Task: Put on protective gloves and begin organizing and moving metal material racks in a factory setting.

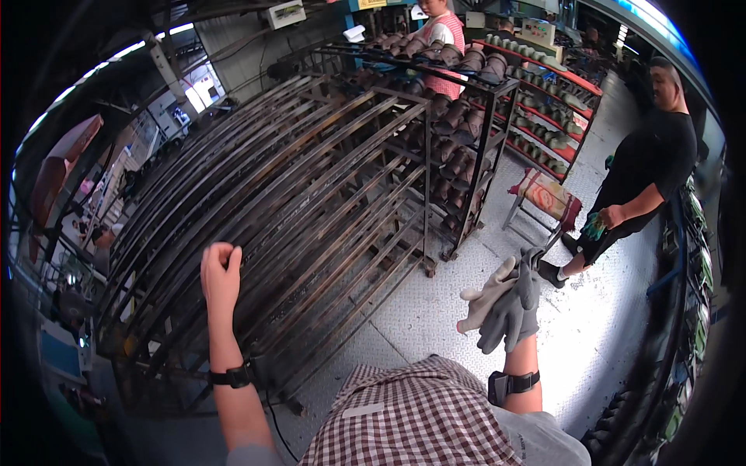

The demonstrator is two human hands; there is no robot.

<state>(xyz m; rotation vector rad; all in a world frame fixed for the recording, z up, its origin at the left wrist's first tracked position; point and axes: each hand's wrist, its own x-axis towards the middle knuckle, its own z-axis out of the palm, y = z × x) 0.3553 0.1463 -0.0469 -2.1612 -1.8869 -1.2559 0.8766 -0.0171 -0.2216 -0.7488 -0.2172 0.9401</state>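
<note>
My left hand is bare and raised in front of the long metal rack. Its fingers are curled in, with the thumb alongside, and nothing shows in them. On the right, grey work gloves cover my right hand, so no bare skin shows above its wrist. A paler glove is bunched in that hand, its fingers pointing left. How far the gloves are worn or merely held is hard to make out.
The dark metal rack with long parallel bars spans the left. Behind it stand shoe racks and a red-shelved rack. A stool with a patterned cover stands near a person in black. Another person is behind the racks.
</note>
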